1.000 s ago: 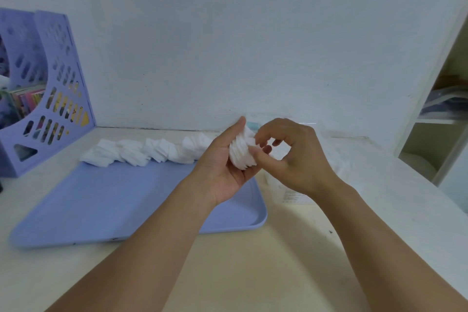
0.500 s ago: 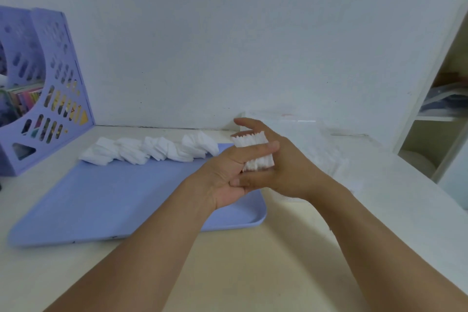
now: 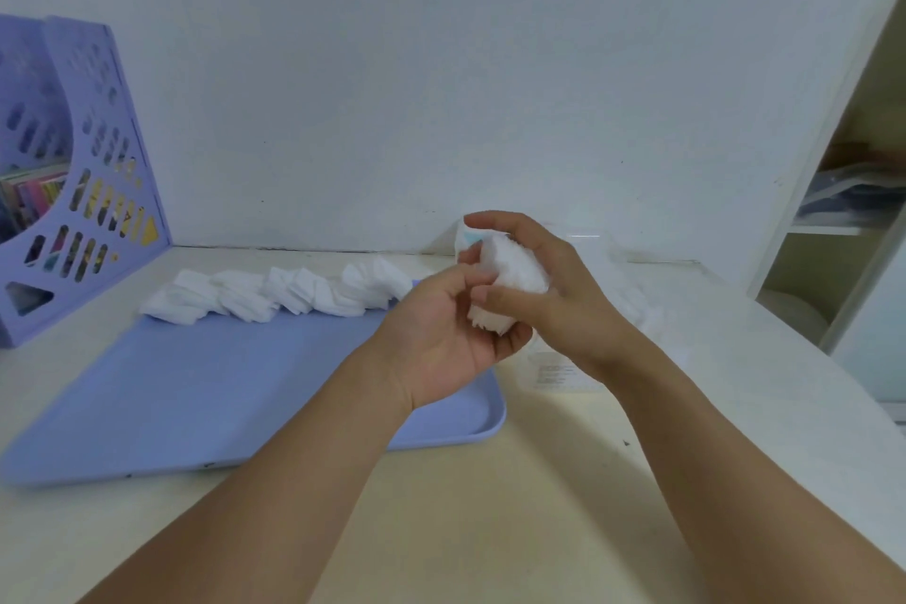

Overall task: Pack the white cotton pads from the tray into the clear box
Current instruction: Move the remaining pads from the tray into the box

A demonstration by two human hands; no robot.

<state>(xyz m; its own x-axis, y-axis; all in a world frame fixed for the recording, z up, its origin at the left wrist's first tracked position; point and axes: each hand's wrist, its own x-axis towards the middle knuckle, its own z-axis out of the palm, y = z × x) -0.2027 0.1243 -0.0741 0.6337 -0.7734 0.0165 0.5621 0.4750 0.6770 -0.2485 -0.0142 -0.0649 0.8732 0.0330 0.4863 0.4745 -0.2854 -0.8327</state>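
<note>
A stack of white cotton pads (image 3: 510,280) is gripped in my right hand (image 3: 554,294), thumb above and fingers below, over the tray's right end. My left hand (image 3: 441,329) is cupped palm-up just left of the stack, its fingertips touching the stack's lower edge. A long row of loose white cotton pads (image 3: 279,292) lies along the far edge of the blue tray (image 3: 196,383). The clear box (image 3: 588,358) stands on the table right of the tray, mostly hidden behind my right hand and wrist; more pads show faintly inside it.
A purple perforated file holder (image 3: 83,191) with books stands at the far left. The white wall runs close behind the tray. A shelf unit (image 3: 843,260) stands at the right. Beige table surface (image 3: 490,505) lies in front of the tray.
My right hand has turned the stack and now holds it alone. My left hand's fingers have come off the top of the stack and dropped to its lower left side.
</note>
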